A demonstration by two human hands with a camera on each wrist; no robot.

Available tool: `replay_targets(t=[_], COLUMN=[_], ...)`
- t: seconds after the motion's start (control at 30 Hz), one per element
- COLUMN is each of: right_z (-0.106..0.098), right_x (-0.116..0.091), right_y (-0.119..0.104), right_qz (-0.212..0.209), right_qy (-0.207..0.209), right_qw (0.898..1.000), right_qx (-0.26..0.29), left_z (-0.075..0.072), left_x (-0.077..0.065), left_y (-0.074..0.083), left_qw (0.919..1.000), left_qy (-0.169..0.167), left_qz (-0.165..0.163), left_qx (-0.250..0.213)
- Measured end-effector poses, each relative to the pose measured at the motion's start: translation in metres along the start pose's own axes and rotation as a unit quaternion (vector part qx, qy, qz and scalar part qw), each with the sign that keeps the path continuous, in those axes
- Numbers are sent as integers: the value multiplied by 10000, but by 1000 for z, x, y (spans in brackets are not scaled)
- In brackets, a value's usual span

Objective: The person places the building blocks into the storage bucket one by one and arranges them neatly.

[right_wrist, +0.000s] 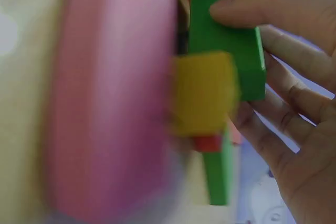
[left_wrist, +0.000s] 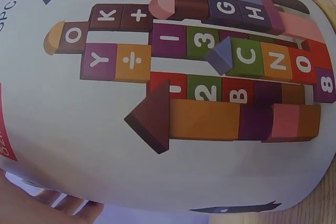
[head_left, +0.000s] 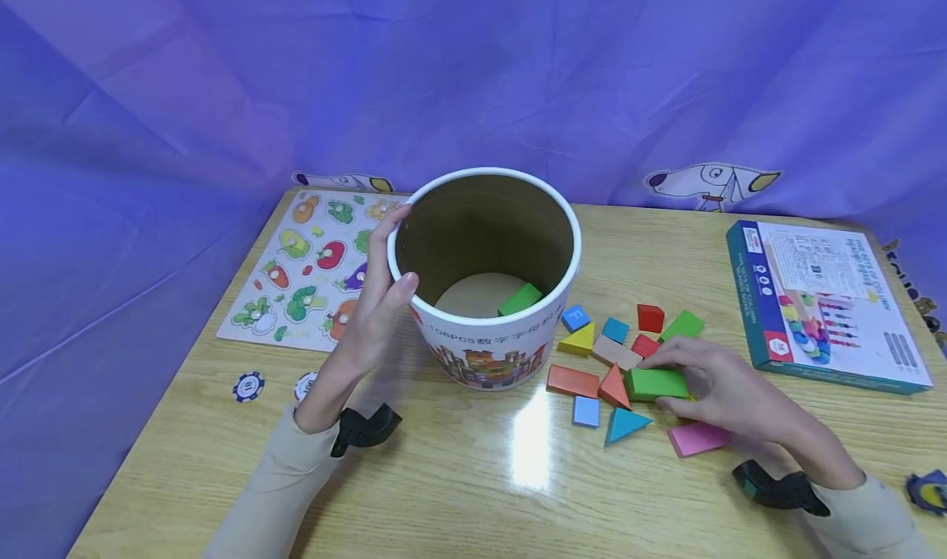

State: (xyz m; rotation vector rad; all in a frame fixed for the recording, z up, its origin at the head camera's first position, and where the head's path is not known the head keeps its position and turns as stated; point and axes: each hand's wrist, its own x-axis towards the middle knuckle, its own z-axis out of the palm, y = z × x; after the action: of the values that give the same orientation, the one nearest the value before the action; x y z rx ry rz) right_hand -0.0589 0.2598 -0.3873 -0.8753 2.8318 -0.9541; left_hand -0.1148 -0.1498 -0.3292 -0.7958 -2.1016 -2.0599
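A white bucket (head_left: 484,353) printed with toy-block pictures stands on the table, with a green block (head_left: 520,298) inside at the bottom. My left hand (head_left: 367,321) holds its left side, fingertips and thumb at the rim; the left wrist view is filled by the bucket's printed wall (left_wrist: 79,129). My right hand (head_left: 721,386) pinches a green rectangular block (head_left: 657,385) between thumb and fingers, over the loose blocks. In the right wrist view the thumb presses on that green block (right_wrist: 223,40), while a pink block (right_wrist: 113,98) and a yellow block (right_wrist: 205,93) appear blurred close by.
Several loose blocks lie right of the bucket, among them an orange one (head_left: 573,381), a blue triangle (head_left: 626,424) and a pink one (head_left: 698,439). A vegetable puzzle board (head_left: 296,271) lies left, poker chips (head_left: 248,387) before it. A boxed toy (head_left: 836,304) sits right.
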Motion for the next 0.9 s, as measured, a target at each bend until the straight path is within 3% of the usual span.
replay_targets(t=[0.1, 0.2, 0.33, 0.43, 0.57, 0.67, 0.9], right_z=[-18, -44, -77, -92, -94, -86, -67], right_x=[6, 20, 46, 70, 108, 135, 170], right_y=[-4, -14, -44, -74, -115, -136, -154], right_qz=[-41, -400, -860, -1128, -1441, -1468, -1515], right_qy=[350, 725, 1276, 1526, 1418, 1101, 561], right_qw=[9992, 9961, 9872, 9743, 9662, 9755, 9799], right_qx=[181, 291, 422, 1213, 1602, 1213, 1171], left_z=[0, 0, 0, 0, -1, -1, 1], left_x=[0, 0, 1, 1, 0, 0, 0], left_y=[-1, -1, -1, -2, -2, -2, -1], left_qw=[10000, 10000, 9999, 9999, 9998, 9998, 9999], left_qy=[20, 60, 87, 112, 174, 167, 119], left_qz=[-30, -42, -42, -54, -85, -96, -55], left_qx=[20, 63, 85, 79, 85, 64, 68])
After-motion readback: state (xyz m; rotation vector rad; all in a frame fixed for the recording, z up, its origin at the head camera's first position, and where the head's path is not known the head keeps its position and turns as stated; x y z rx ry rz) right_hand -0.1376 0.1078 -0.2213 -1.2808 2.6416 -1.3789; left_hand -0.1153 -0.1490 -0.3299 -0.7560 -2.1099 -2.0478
